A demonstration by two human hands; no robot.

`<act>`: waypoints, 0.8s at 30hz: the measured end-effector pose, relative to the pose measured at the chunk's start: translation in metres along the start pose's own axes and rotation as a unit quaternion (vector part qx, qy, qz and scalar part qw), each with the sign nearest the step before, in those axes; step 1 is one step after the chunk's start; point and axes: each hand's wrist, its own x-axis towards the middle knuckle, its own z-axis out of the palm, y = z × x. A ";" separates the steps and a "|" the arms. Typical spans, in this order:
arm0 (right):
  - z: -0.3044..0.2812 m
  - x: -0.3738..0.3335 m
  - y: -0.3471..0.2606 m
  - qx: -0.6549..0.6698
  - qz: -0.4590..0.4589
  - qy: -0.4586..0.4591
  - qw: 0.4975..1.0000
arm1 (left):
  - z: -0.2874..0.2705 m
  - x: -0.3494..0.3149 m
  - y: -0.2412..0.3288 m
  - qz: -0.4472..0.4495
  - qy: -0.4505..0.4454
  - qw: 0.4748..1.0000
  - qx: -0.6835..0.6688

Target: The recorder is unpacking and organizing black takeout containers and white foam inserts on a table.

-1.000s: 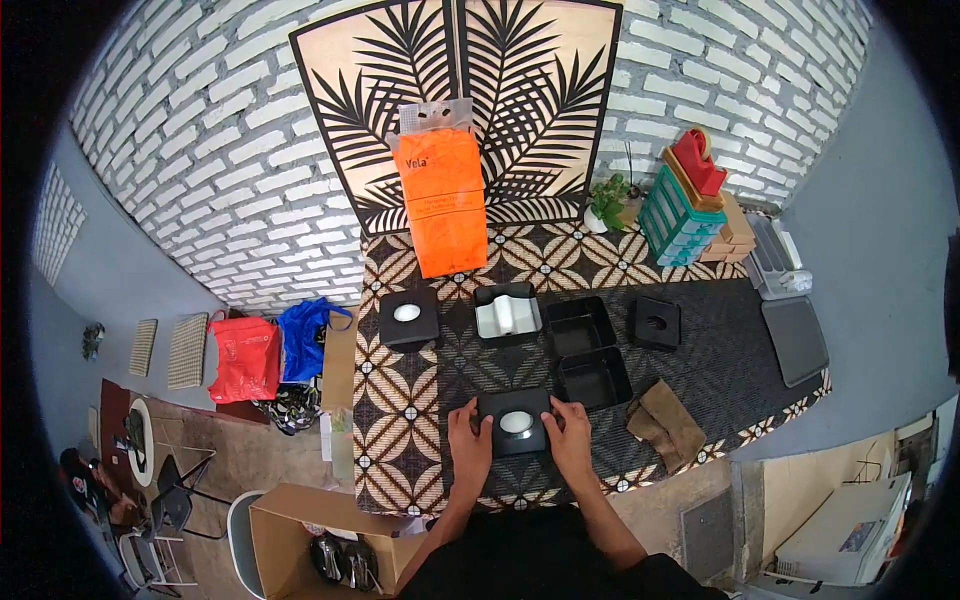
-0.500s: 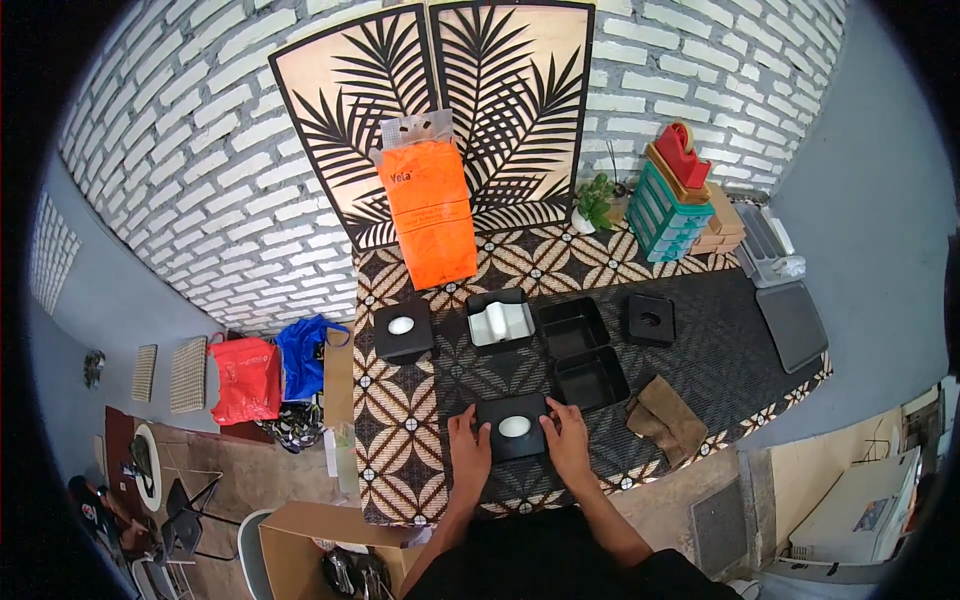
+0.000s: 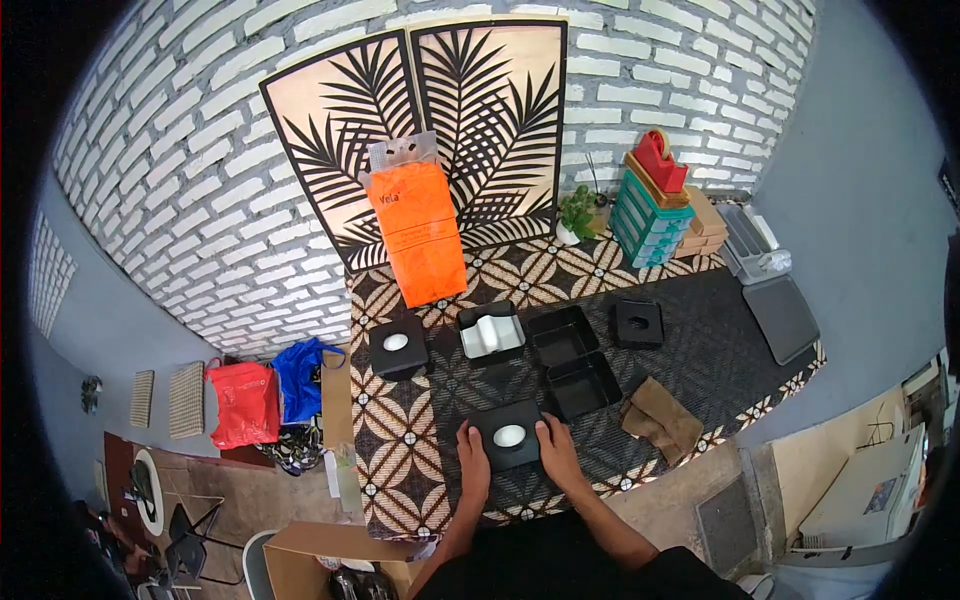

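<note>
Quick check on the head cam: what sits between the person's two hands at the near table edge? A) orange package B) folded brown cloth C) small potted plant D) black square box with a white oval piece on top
D: the left hand and right hand flank the black square box with a white oval piece on its top; the brown cloth lies off to the right.

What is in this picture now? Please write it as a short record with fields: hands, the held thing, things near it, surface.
left hand: left hand flat on the left edge of the black box
right hand: right hand on its right edge
held thing: black box with a white oval piece on top
nearby: second black box with white oval, open black tray, brown cloth
surface: patterned table cover
</note>
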 end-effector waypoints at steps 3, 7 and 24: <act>0.001 0.004 -0.004 0.166 0.027 -0.046 0.985 | 0.005 -0.005 0.018 -0.037 0.035 0.995 -0.084; 0.011 0.000 -0.008 0.268 0.071 -0.037 0.960 | -0.001 -0.005 0.023 -0.051 0.021 0.990 -0.126; 0.027 -0.002 -0.007 0.237 0.056 -0.032 0.969 | -0.016 0.004 0.019 -0.056 0.031 0.991 -0.120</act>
